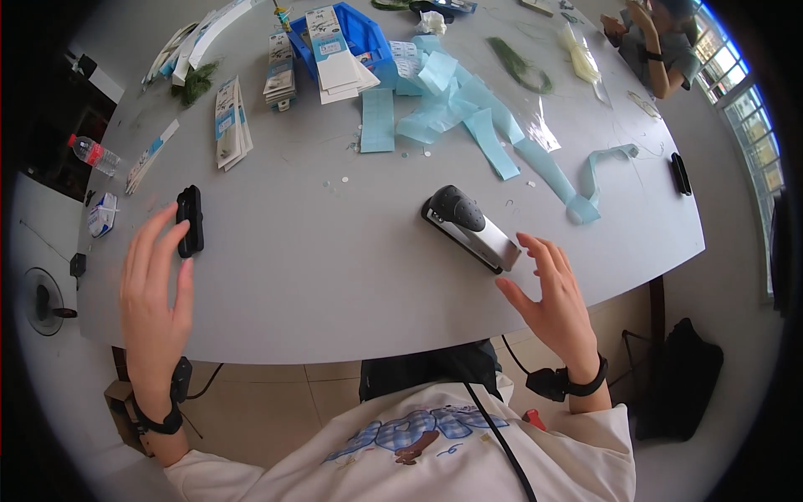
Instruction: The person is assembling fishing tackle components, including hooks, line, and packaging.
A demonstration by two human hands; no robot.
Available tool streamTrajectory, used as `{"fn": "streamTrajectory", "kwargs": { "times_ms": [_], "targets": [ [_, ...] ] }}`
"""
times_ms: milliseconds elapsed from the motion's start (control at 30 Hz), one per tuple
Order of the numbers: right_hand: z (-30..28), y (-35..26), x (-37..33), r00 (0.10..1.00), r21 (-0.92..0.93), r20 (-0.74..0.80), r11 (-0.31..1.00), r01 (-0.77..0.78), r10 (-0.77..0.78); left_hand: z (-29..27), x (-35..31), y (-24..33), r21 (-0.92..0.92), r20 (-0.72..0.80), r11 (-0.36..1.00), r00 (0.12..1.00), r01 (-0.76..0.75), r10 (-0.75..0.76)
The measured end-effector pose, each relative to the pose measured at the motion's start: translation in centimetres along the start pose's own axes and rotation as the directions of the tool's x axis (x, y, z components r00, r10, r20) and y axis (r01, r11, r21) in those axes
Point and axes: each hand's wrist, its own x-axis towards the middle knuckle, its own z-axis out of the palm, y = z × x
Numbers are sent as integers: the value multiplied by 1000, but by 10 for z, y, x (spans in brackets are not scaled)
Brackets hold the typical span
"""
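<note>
My left hand is over the left part of the table, its fingers spread and holding nothing. Its fingertips are beside a black oblong object, perhaps a small case; whether they touch it I cannot tell. My right hand is open too, fingers curved and apart. It is next to the near end of a silver and black desk tool, a hole punch or stapler with a rounded black handle. This tool rests slantwise on the table. Small round pale bits are scattered beyond it, toward the middle.
Light blue paper strips tangle at the back centre, near a blue bin. Card packets lie back left, by green thread. A bottle is far left. Another person sits far right, hands raised.
</note>
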Motion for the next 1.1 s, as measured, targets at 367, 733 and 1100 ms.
{"fn": "streamTrajectory", "kwargs": {
  "times_ms": [367,733,1100],
  "targets": [
    [-4,29,-6,992,209,-55,973,-100,114,67,-42,146,-337,181,920,946,-198,269],
    [-58,153,-29,755,-64,-520,864,-500,399,114,-27,182,-304,172,934,954,-186,246],
    [-56,164,-19,760,-298,-400,711,-637,513,132,-34,187,-387,61,911,982,-142,179]
  ]
}}
